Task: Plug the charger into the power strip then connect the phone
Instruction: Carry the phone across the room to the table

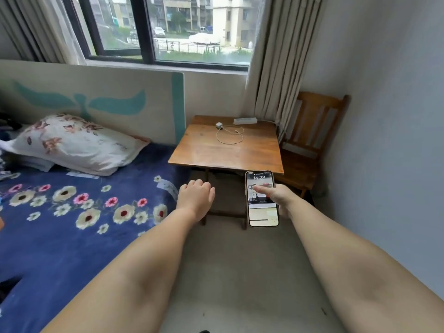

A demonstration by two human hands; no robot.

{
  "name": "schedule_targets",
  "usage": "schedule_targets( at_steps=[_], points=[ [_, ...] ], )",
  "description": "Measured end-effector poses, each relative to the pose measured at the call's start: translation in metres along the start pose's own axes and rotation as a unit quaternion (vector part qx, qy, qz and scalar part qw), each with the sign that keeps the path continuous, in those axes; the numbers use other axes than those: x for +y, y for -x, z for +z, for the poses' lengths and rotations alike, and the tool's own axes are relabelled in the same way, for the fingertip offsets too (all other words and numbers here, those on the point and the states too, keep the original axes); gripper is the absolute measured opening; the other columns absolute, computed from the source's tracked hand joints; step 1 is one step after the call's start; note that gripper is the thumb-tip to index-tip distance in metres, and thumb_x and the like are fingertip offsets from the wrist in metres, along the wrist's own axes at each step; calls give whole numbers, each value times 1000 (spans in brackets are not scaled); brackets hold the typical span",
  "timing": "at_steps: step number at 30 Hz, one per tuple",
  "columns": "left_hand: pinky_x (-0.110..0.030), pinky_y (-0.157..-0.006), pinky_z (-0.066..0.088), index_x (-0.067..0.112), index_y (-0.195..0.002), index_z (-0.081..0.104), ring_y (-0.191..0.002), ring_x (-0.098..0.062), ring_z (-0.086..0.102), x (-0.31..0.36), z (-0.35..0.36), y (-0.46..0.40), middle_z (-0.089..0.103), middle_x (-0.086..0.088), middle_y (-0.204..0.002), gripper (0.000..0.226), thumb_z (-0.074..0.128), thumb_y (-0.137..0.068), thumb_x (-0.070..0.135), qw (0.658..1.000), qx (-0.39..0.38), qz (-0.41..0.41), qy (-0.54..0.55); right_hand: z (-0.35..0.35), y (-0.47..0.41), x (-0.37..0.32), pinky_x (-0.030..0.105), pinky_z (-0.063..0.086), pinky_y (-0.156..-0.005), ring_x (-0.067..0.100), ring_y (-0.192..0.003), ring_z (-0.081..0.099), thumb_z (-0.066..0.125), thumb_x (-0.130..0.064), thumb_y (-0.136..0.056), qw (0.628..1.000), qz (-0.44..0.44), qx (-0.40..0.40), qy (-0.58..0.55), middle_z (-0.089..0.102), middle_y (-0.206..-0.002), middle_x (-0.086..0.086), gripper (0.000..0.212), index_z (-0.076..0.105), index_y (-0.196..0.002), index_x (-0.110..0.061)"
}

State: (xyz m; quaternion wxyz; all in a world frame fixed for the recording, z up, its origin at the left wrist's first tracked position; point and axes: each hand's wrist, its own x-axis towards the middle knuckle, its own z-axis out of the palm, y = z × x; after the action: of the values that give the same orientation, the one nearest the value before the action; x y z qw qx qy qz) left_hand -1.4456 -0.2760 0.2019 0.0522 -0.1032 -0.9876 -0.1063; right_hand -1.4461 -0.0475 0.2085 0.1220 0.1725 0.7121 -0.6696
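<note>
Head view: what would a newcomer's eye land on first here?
The lit phone held up in the right hand, below the wooden table's front edge. The left hand hangs empty beside it. On the table, the white charger with looped cable lies unplugged near the power strip.

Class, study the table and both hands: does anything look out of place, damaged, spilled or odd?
Nothing stands out. The charger lies unplugged with its cable looped on the wooden table, beside the power strip. The right hand holds the lit phone; the left hand is empty.
</note>
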Motion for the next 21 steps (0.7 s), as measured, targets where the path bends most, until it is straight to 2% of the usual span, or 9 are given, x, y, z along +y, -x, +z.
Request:
schedule_targets(
  at_steps=[3, 7, 11, 14, 19, 21],
  points=[
    [-42, -91, 39, 12, -107, 57, -104, -29, 50, -22, 0, -74, 60, -11, -110, 35, 30, -97, 32, 1000, -6, 8, 6, 7, -65, -33, 29, 47, -55, 13, -76, 62, 74, -22, -80, 1000, 5, 7, -6, 68, -88, 1, 26, 66, -103, -14],
    [-42, -89, 41, 12, -108, 57, -106, -29, 51, -42, 5, -166, 60, -10, -114, 36, 31, -97, 33, 1000, -12, 19, 13, 8, -143, -72, 38, 54, -75, 24, -89, 65, 75, -23, -79, 999, 21, 26, -5, 68, -100, 8, 17, 65, -92, -19],
    [-39, -84, 39, 13, -104, 58, -99, -29, 52, -52, 23, -239, 62, -10, -106, 33, 32, -96, 33, 999, -15, 35, 15, 0, -211, -96, 35, 55, -64, 27, -85, 69, 75, -21, -80, 999, 38, 28, -10, 71, -97, 11, 25, 64, -101, -15],
    [-38, -86, 38, 13, -106, 57, -104, -28, 51, -55, 42, -302, 61, -9, -109, 34, 32, -96, 32, 999, -24, 42, 20, -10, -273, -114, 31, 54, -56, 25, -78, 70, 74, -22, -80, 999, 38, 30, -4, 72, -91, 9, 20, 64, -96, -16],
    [-38, -90, 39, 14, -108, 58, -107, -27, 50, -55, 75, -412, 60, -8, -113, 35, 31, -96, 34, 999, -39, 22, 1, -29, -384, -143, 33, 56, -57, 27, -77, 70, 76, -21, -78, 998, 53, 28, 14, 72, -90, 11, 19, 63, -91, -16],
    [-38, -90, 41, 15, -108, 58, -107, -26, 51, -52, 82, -446, 60, -7, -113, 36, 31, -96, 34, 999, -39, 17, 8, -34, -420, -154, 36, 56, -62, 27, -78, 70, 78, -22, -76, 998, 56, 30, 23, 72, -91, 11, 20, 65, -90, -15]
  ],
)
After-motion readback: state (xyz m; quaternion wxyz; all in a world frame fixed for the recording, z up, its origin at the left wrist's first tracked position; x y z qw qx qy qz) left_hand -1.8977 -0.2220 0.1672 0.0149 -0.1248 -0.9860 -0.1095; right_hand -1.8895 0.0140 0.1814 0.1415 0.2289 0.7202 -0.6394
